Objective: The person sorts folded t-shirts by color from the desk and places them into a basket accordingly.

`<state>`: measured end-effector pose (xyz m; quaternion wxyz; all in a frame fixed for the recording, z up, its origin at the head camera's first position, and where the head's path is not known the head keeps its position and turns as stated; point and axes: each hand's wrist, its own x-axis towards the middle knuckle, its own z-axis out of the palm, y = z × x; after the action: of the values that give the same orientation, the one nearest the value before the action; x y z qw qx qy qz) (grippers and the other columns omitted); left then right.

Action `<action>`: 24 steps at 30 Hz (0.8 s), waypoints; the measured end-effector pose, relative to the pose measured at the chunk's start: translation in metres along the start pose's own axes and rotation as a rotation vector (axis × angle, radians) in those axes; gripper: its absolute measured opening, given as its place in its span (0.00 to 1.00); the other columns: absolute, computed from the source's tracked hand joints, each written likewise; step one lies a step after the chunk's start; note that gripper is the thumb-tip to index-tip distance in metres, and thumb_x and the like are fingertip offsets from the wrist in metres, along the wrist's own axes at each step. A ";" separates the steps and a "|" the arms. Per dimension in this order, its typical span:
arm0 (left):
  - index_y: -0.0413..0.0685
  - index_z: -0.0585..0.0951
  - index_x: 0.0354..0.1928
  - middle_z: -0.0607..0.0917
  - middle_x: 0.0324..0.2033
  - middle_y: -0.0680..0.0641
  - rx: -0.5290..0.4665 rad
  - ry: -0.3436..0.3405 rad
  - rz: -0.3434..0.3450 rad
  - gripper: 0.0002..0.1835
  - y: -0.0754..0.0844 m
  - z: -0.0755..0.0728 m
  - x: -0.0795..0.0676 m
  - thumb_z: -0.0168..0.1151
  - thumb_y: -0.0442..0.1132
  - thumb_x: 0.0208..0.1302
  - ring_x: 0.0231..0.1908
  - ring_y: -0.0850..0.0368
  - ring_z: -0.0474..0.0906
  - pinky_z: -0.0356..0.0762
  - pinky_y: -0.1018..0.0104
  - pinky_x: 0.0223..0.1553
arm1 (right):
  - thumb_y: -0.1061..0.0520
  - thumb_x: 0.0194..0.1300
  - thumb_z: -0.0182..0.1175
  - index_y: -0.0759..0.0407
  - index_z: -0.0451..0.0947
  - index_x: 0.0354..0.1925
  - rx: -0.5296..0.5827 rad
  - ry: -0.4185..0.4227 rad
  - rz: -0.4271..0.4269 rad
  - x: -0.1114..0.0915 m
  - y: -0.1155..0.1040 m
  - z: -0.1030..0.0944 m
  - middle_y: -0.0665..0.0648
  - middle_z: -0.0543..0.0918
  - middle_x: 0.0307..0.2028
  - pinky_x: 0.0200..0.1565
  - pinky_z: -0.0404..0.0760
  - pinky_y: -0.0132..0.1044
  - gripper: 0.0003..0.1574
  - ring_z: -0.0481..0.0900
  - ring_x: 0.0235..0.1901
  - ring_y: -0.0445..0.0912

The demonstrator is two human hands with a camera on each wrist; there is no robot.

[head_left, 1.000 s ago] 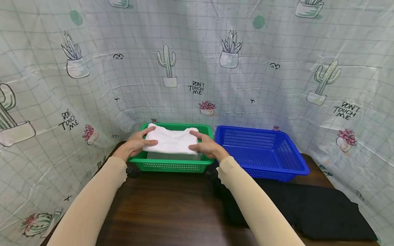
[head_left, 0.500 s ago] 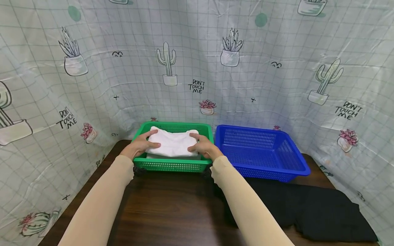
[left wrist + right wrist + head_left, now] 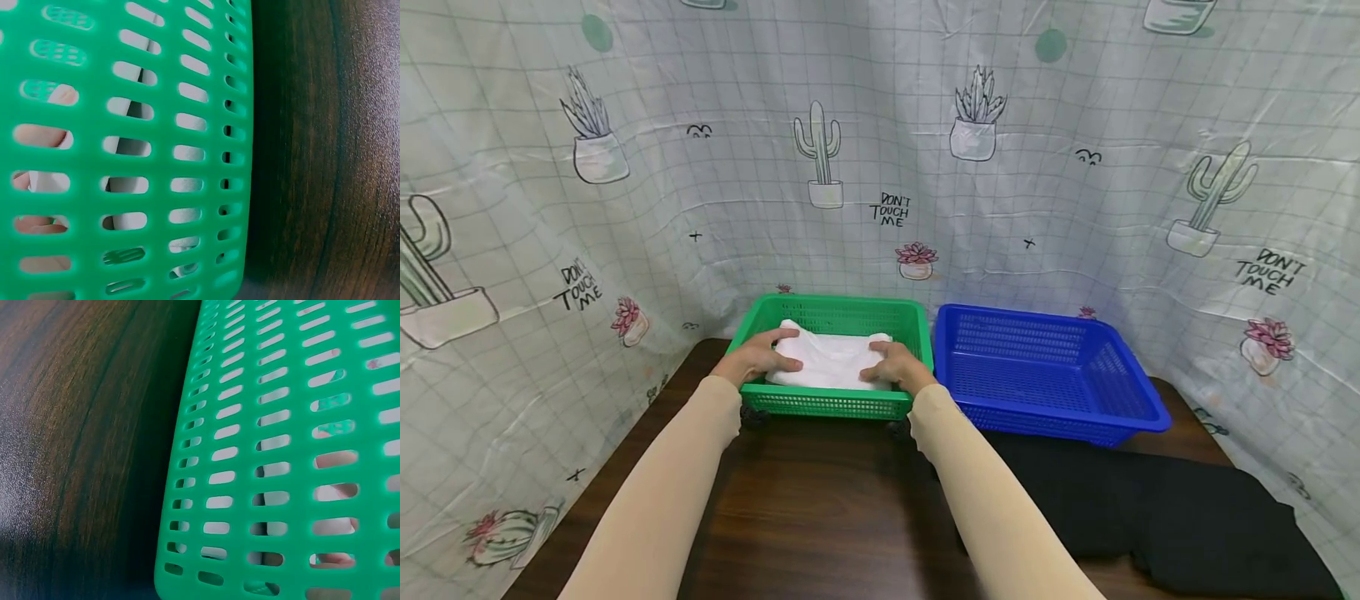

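A folded white shirt (image 3: 829, 360) lies low inside the green basket (image 3: 827, 406) in the head view. My left hand (image 3: 758, 358) holds the shirt's left side, its thumb on top and another finger toward the back. At the right side my right hand (image 3: 897, 365) grips it in the same way. Both wrists cross the basket's front rim. In the left wrist view the slotted green wall (image 3: 161, 156) fills most of the frame, with bits of fingers and white cloth behind it. The right wrist view likewise has the basket wall (image 3: 247, 450), hand and cloth partly hidden by it.
A blue basket (image 3: 1022, 379) stands close to the green one's right. In front of it a black folded garment (image 3: 1150, 508) lies spread on the dark wooden table (image 3: 820, 500). A curtain with cactus prints (image 3: 857, 250) hangs behind and at both sides.
Both hands have lowered the white shirt deeper into the green basket, and the pale layer seen under it before is now covered. The head view has shifted slightly.
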<state>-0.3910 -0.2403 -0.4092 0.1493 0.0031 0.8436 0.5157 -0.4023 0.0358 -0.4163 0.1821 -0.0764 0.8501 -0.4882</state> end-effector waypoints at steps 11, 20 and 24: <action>0.52 0.54 0.77 0.43 0.76 0.39 0.164 -0.085 -0.044 0.42 0.003 0.001 0.000 0.66 0.39 0.65 0.74 0.38 0.42 0.53 0.40 0.69 | 0.50 0.60 0.70 0.42 0.57 0.75 -0.191 -0.017 0.077 0.004 0.002 -0.001 0.56 0.53 0.76 0.68 0.58 0.59 0.50 0.49 0.74 0.56; 0.52 0.54 0.77 0.46 0.76 0.38 0.293 -0.118 -0.034 0.41 -0.002 0.001 0.001 0.64 0.43 0.67 0.73 0.37 0.48 0.57 0.41 0.67 | 0.40 0.68 0.60 0.43 0.53 0.77 -0.446 -0.037 0.020 -0.001 0.001 0.003 0.64 0.49 0.76 0.68 0.55 0.60 0.46 0.44 0.75 0.60; 0.49 0.52 0.77 0.45 0.76 0.37 0.325 -0.139 -0.007 0.41 -0.002 0.001 -0.003 0.61 0.43 0.69 0.73 0.35 0.48 0.58 0.41 0.66 | 0.39 0.68 0.59 0.44 0.52 0.77 -0.508 -0.043 0.024 -0.001 0.001 0.005 0.66 0.48 0.75 0.67 0.57 0.60 0.46 0.43 0.75 0.61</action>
<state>-0.3878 -0.2404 -0.4108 0.2066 0.0596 0.9036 0.3704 -0.3992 0.0324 -0.4187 0.1807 -0.1200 0.9423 -0.2550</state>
